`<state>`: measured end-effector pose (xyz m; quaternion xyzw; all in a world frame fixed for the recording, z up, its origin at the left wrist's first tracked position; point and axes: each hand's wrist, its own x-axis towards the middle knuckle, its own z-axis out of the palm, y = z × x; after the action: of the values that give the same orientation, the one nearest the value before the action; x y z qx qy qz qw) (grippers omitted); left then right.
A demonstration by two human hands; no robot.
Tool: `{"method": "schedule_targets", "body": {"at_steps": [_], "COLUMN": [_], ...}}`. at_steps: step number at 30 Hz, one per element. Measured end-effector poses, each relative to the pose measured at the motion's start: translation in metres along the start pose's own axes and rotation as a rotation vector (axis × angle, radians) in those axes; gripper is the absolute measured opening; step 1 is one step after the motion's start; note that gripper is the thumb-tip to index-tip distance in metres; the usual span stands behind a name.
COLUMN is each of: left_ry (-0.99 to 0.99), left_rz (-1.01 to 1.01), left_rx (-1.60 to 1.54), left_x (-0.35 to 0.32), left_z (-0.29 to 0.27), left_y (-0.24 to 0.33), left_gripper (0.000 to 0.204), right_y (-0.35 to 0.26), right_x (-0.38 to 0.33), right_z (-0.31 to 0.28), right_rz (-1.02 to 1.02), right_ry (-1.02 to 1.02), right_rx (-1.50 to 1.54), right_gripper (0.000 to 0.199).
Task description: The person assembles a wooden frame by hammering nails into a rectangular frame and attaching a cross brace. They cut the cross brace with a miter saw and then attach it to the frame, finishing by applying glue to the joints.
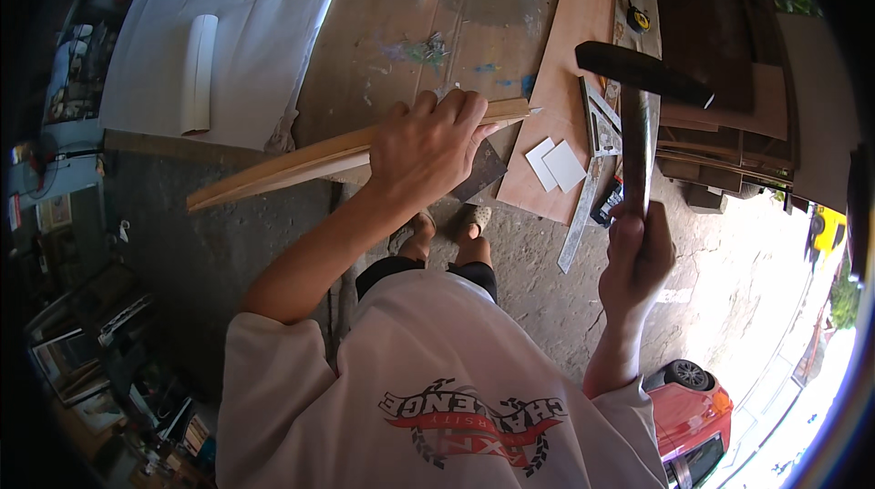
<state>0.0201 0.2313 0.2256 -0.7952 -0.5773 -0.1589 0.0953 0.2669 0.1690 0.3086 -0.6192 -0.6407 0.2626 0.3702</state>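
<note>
I have my left hand (427, 144) wrapped over the strip (283, 172), fingers curled across its edge near the right end; the longer part reaches out to that hand's left. It looks like wood, so I'd expect it light, stiff and fairly grippy, though liable to split close to the tip. That overhang may tip leftward; a hold nearer the middle should balance better. My right hand (642, 257) is clenched round the low handle of the hammer (635, 147), probably head-heavy. White squares (567, 168) lie between the hands.
</note>
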Motion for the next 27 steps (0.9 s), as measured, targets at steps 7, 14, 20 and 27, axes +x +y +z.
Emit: {"method": "schedule_targets", "body": {"at_steps": [7,14,20,27], "left_ry": [-0.013,-0.060,-0.221,-0.539], "left_rz": [-0.002,0.018,-0.177,-0.500], "left_rx": [-0.053,-0.167,-0.366,-0.568], "left_x": [0.001,0.005,-0.005,-0.062], "left_z": [0.000,-0.024,-0.054,0.039], "left_y": [-0.001,-0.008,-0.018,-0.018], "left_gripper": [0.026,0.029,0.031,0.040], "right_y": [0.046,0.055,0.069,0.115], "right_x": [0.040,0.030,-0.009,-0.044], "right_z": [0.068,0.096,0.079,0.082], "right_rz": [0.255,0.319,0.328,0.377], "right_ry": [-0.110,-0.138,-0.099,-0.110], "right_rx": [0.410,0.542,0.498,0.285], "right_gripper": [0.025,0.034,0.035,0.030]}}
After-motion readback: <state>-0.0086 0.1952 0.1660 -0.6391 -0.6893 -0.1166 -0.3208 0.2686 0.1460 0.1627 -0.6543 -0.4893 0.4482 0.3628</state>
